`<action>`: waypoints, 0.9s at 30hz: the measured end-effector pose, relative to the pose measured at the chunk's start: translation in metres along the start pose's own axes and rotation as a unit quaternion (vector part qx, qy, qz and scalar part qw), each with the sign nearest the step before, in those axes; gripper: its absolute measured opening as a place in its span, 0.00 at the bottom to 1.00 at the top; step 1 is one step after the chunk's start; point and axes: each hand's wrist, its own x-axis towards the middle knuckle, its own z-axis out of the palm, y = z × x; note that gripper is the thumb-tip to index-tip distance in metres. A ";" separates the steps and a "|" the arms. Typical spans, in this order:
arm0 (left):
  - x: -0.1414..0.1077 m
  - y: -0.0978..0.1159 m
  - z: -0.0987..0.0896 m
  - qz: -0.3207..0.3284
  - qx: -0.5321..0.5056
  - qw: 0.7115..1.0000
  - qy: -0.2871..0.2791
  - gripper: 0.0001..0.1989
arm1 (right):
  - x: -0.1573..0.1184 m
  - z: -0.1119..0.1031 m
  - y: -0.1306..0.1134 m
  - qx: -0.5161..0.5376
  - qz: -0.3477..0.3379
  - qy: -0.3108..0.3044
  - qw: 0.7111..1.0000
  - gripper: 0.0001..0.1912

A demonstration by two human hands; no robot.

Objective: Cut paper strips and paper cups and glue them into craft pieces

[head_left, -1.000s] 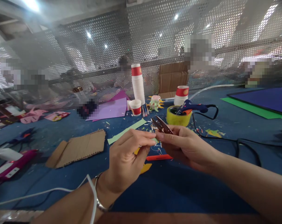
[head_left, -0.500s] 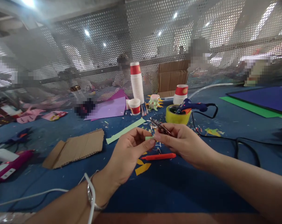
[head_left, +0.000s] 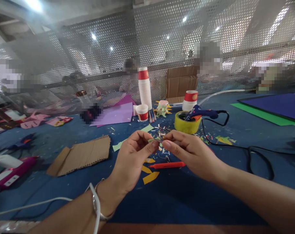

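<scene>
My left hand (head_left: 135, 156) pinches a small pale green paper piece (head_left: 151, 140) between thumb and fingers, at the middle of the view. Facing it, my right hand (head_left: 193, 151) is closed round scissors, of which only thin metal blades (head_left: 159, 140) show, their tips at the paper. The handles are hidden in the palm. Below the hands lie a red marker (head_left: 168, 165) and yellow paper pieces (head_left: 151, 177). A pale green strip (head_left: 118, 145) lies partly behind my left hand.
Behind stand a tall cup stack (head_left: 144, 91), a single cup (head_left: 142, 113) and a paper-trimmed cup (head_left: 163, 108). A blue glue gun (head_left: 203, 112) rests on yellow tape (head_left: 186, 125), its black cord running right. Cardboard (head_left: 84, 156) lies left; a white cable crosses my left wrist.
The scissors have turned between the hands, so less of them shows above my right fingers. The green paper has tilted in my left fingers. The view has shifted slightly.
</scene>
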 end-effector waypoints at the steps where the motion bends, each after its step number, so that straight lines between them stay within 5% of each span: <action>1: 0.000 0.000 0.000 -0.001 0.000 1.000 -0.003 0.14 | 0.000 0.000 0.000 -0.001 -0.003 -0.002 1.000 0.20; 27: -0.003 -0.002 0.005 -0.061 -0.092 0.993 -0.044 0.12 | -0.001 0.000 -0.005 0.020 0.005 -0.025 0.999 0.24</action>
